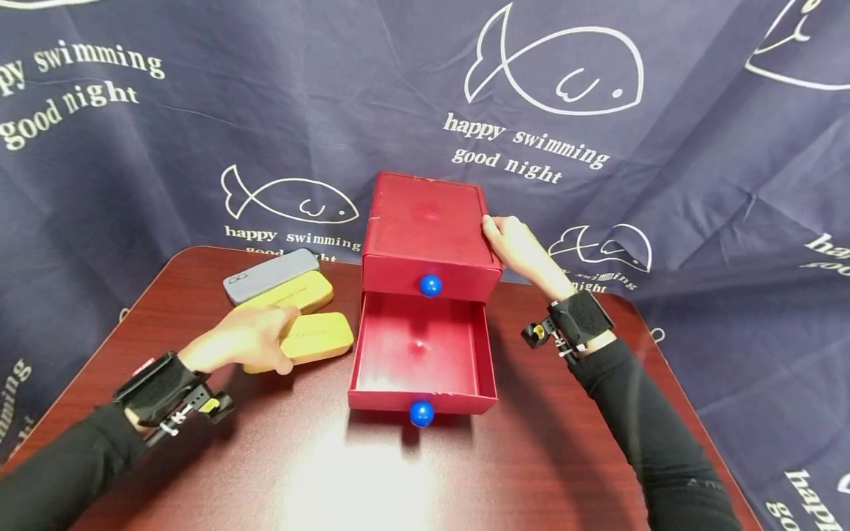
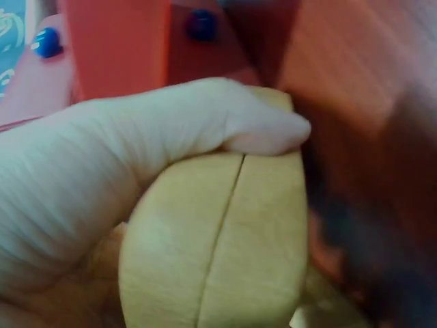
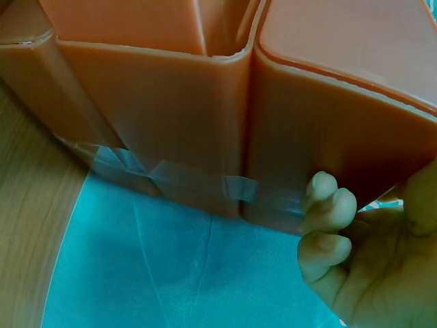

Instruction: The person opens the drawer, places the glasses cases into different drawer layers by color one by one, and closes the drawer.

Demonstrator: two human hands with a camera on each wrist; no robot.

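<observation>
A staged recording corner rather than a lived-in room — a dark blue printed cloth (image 1: 697, 184) with fish drawings hangs as backdrop behind a small reddish-brown table (image 1: 332, 479) — nothing domestic around.

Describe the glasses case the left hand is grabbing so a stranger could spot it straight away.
Start at the red drawer box mid-table; three cases lie to its left. The one held is the yellow case nearest the open bottom drawer, under the left hand. Its neighbours lie farther back: another yellow case, then a grey case.

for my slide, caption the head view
Left hand grips a yellow case beside the open red drawer; right hand steadies the box.
</observation>
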